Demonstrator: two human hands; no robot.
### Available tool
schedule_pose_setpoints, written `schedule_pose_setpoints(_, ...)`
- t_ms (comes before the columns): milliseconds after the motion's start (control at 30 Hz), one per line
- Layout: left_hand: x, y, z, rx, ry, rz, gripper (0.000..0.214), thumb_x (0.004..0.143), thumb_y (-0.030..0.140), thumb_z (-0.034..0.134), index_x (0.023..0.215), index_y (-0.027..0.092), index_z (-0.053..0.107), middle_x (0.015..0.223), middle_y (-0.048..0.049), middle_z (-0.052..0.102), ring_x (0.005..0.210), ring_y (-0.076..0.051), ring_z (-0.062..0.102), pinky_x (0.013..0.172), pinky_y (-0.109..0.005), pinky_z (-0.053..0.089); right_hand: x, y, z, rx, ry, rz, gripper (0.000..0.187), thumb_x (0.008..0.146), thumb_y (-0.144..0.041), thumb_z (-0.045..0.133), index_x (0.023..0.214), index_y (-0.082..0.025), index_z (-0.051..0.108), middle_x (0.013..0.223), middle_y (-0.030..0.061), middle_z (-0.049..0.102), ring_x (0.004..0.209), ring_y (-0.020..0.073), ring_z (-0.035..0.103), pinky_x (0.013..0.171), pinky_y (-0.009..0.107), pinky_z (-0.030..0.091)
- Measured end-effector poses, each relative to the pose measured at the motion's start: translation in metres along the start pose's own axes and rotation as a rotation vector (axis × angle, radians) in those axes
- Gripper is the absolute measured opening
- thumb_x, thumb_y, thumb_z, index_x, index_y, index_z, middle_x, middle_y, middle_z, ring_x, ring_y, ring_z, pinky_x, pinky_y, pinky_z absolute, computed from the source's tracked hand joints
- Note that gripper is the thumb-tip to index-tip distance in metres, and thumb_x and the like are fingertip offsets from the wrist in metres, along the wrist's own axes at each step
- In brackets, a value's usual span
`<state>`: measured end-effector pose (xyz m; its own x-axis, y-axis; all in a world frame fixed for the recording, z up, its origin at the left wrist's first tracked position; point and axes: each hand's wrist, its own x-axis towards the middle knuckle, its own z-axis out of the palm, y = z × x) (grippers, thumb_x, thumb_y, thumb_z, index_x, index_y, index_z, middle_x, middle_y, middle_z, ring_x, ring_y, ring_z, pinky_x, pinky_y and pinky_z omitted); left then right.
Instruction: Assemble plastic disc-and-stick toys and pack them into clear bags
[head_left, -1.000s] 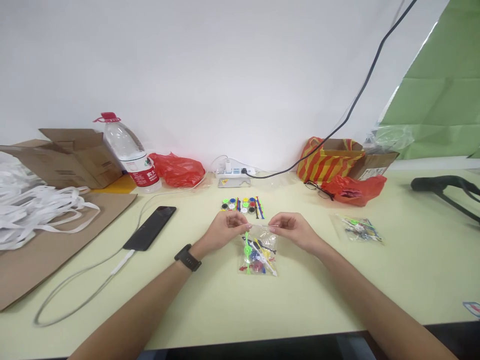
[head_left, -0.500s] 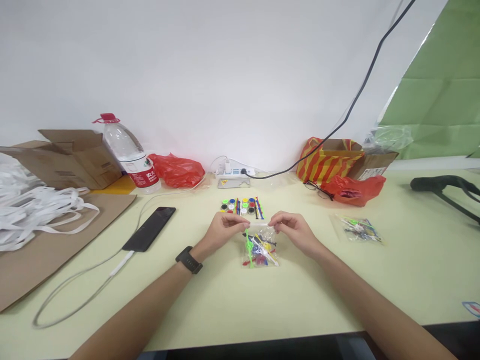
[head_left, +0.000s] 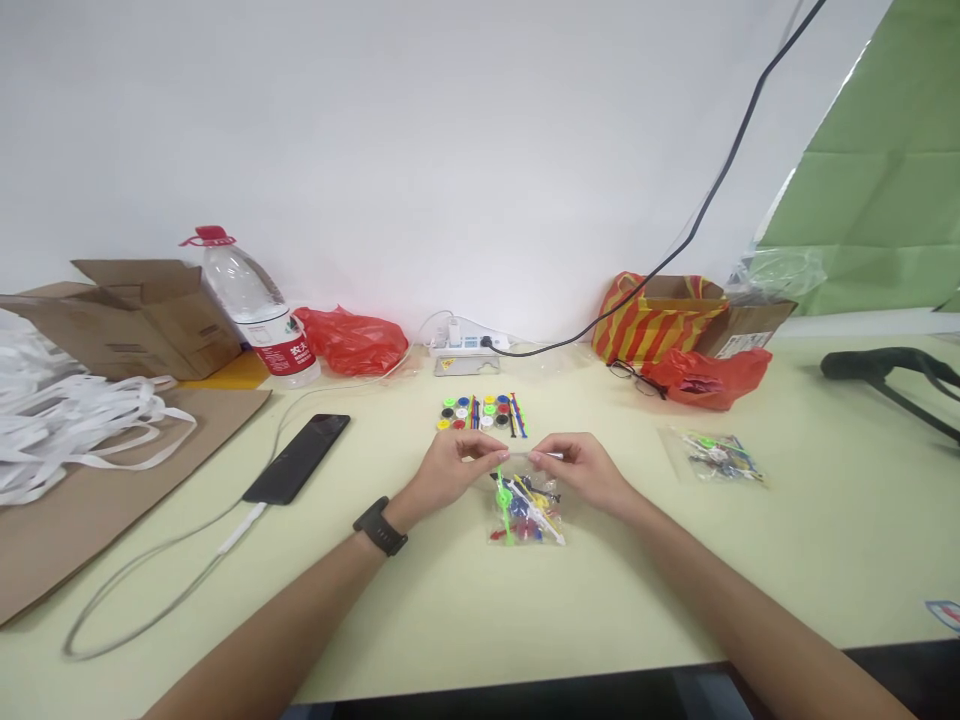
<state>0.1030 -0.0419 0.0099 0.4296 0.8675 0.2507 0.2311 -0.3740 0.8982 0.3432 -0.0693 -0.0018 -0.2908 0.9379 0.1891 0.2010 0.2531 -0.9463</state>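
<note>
A small clear zip bag filled with coloured plastic pieces lies on the pale yellow table. My left hand, with a black watch on its wrist, pinches the bag's top edge at the left. My right hand pinches the same edge at the right. The two hands sit close together over the bag's mouth. Just beyond them lies a row of loose coloured caps and sticks.
A second filled bag lies to the right. A black phone with a white cable lies to the left, near cardboard, white straps and a water bottle. Red bags, a power strip, glasses and boxes line the wall.
Both hands have drawn closer together along the bag's top edge. The bag has shifted slightly right and toward me.
</note>
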Motion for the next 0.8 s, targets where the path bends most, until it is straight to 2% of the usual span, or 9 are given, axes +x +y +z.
schedule_pose_setpoints(100, 0.001, 0.001, -0.004, 0.030, -0.021, -0.037, 0.029, 0.083, 0.043, 0.081, 0.076, 0.015, 0.078, 0.073, -0.0052, 0.076, 0.067, -0.016, 0.063, 0.062, -0.026, 0.048, 0.000, -0.002, -0.005, -0.040, 0.007, -0.020, 0.031, 0.088, -0.050, 0.074, 0.083, -0.019, 0.078, 0.075, 0.0037, 0.073, 0.066, 0.0180, 0.060, 0.062, 0.030, 0.048)
schedule_pose_setpoints(167, 0.001, 0.001, -0.004, 0.030, -0.028, -0.044, 0.032, 0.083, 0.045, 0.081, 0.073, 0.015, 0.076, 0.070, -0.0041, 0.073, 0.064, -0.015, 0.060, 0.060, -0.026, 0.046, 0.000, -0.003, -0.008, -0.070, 0.002, -0.037, 0.032, 0.089, -0.051, 0.073, 0.084, -0.020, 0.078, 0.076, 0.0041, 0.074, 0.067, 0.0188, 0.061, 0.063, 0.031, 0.048)
schedule_pose_setpoints(267, 0.000, 0.000, -0.004, 0.048, -0.014, -0.033, 0.036, 0.090, 0.045, 0.071, 0.070, 0.015, 0.070, 0.067, -0.0024, 0.068, 0.063, -0.014, 0.056, 0.060, -0.026, 0.042, 0.000, -0.005, -0.019, -0.140, 0.068, -0.083, 0.032, 0.090, -0.051, 0.071, 0.084, -0.020, 0.078, 0.079, 0.0050, 0.075, 0.070, 0.0210, 0.064, 0.065, 0.032, 0.049)
schedule_pose_setpoints(367, -0.002, -0.004, -0.004, 0.077, 0.019, -0.023, 0.038, 0.090, 0.036, 0.067, 0.062, 0.018, 0.050, 0.059, 0.0033, 0.049, 0.057, -0.011, 0.042, 0.055, -0.025, 0.033, -0.002, -0.007, -0.039, -0.282, 0.291, -0.198, 0.030, 0.092, -0.048, 0.069, 0.081, -0.021, 0.076, 0.077, 0.0059, 0.074, 0.071, 0.0225, 0.064, 0.067, 0.034, 0.049)
schedule_pose_setpoints(467, -0.004, -0.007, -0.003, 0.089, -0.027, 0.022, 0.038, 0.078, 0.017, 0.062, 0.062, 0.020, 0.028, 0.060, 0.0066, 0.027, 0.057, -0.010, 0.025, 0.054, -0.026, 0.020, -0.004, -0.003, -0.066, -0.514, 0.573, -0.370, 0.025, 0.095, -0.042, 0.065, 0.081, -0.022, 0.074, 0.076, 0.0065, 0.071, 0.068, 0.0217, 0.060, 0.067, 0.035, 0.047)
schedule_pose_setpoints(567, -0.006, -0.006, 0.002, 0.093, -0.119, 0.052, 0.033, 0.071, 0.010, 0.051, 0.066, 0.021, 0.020, 0.063, 0.0058, 0.021, 0.059, -0.011, 0.019, 0.055, -0.028, 0.015, -0.004, 0.010, -0.090, -0.768, 0.726, -0.444, 0.023, 0.096, -0.035, 0.061, 0.083, -0.022, 0.074, 0.080, 0.0084, 0.070, 0.072, 0.0218, 0.060, 0.070, 0.034, 0.047)
schedule_pose_setpoints(633, -0.009, -0.005, 0.005, 0.086, -0.169, 0.042, 0.033, 0.073, 0.011, 0.049, 0.068, 0.021, 0.019, 0.064, 0.0053, 0.020, 0.060, -0.011, 0.017, 0.055, -0.029, 0.014, -0.004, 0.023, -0.102, -0.945, 0.668, -0.387, 0.023, 0.094, -0.031, 0.059, 0.079, -0.021, 0.072, 0.080, 0.0089, 0.070, 0.077, 0.0228, 0.062, 0.073, 0.034, 0.046)
schedule_pose_setpoints(733, -0.011, -0.004, 0.007, 0.080, -0.222, 0.028, 0.034, 0.077, 0.013, 0.048, 0.069, 0.022, 0.017, 0.066, 0.0050, 0.018, 0.061, -0.011, 0.015, 0.055, -0.029, 0.013, -0.001, 0.040, -0.108, -1.141, 0.426, -0.180, 0.021, 0.087, -0.020, 0.056, 0.069, -0.021, 0.067, 0.076, 0.0075, 0.069, 0.077, 0.0221, 0.063, 0.068, 0.032, 0.040)
schedule_pose_setpoints(800, -0.012, -0.005, 0.007, 0.087, -0.233, 0.032, 0.032, 0.078, 0.013, 0.048, 0.069, 0.022, 0.018, 0.065, 0.0050, 0.019, 0.061, -0.011, 0.016, 0.055, -0.029, 0.013, -0.001, 0.046, -0.107, -1.190, 0.311, -0.082, 0.018, 0.081, -0.016, 0.056, 0.066, -0.021, 0.064, 0.075, 0.0058, 0.068, 0.074, 0.0204, 0.062, 0.062, 0.030, 0.035)
